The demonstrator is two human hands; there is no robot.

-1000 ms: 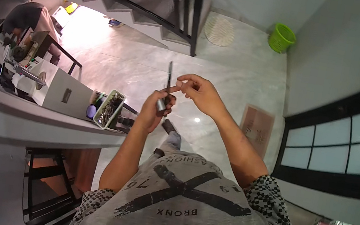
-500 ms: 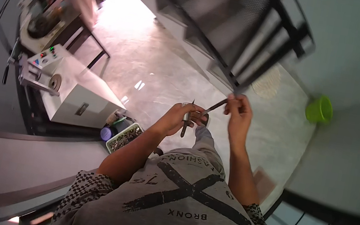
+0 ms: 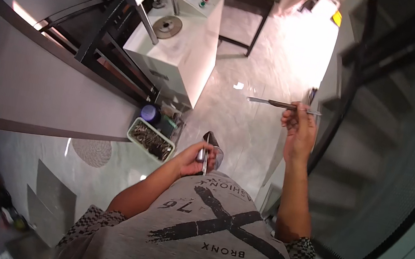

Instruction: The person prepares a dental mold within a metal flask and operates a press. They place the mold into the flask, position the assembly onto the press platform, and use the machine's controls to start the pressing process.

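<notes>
My right hand [image 3: 300, 134] is raised to the right, over the floor beside the stairs. Its fingers pinch a thin spatula-like tool [image 3: 279, 104], with a dark middle and a flat silver end pointing left. Close to my shirt front, my left hand [image 3: 192, 161] is closed around a small shiny metal piece [image 3: 201, 155]. A slim, dark-and-silver strip-like tool [image 3: 205, 167] stands upright in the same fingers; its exact kind cannot be made out. The hands are well apart.
Ahead on the left stands a white machine [image 3: 185, 64] with a round metal plate, posts and a control panel. Beside it are a purple-lidded jar [image 3: 150, 114] and a pale green tray [image 3: 131, 135] of small metal pieces. Dark metal stairs [image 3: 378, 104] rise on the right.
My view has swung left, bringing the machine nearer the middle. My right hand has drawn away from the left with its tool, now held level. The left hand is closer to my shirt.
</notes>
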